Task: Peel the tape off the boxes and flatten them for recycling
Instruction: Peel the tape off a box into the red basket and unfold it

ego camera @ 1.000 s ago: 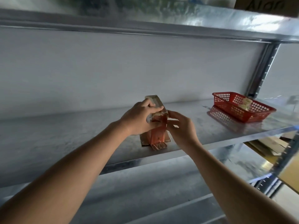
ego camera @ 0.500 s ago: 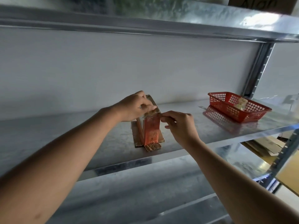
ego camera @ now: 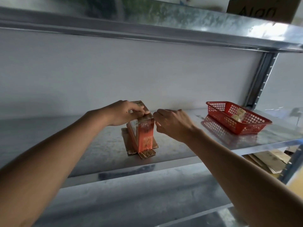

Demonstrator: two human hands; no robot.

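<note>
Box (ego camera: 144, 136): upright on shelf (ego camera: 180, 145), long axis vert., btwn hands; left hand (ego camera: 124, 113) clamps top, right hand (ego camera: 172, 122) pinched shut at top edge, prob. on tape.

I see a metal shelf (ego camera: 98, 145) carrying an orange box (ego camera: 145, 138) mid-frame and a red basket (ego camera: 237, 118) at right.

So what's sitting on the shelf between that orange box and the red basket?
Only the right hand, raised by the orange box; the head view shows bare shelf up to the red basket.
</note>
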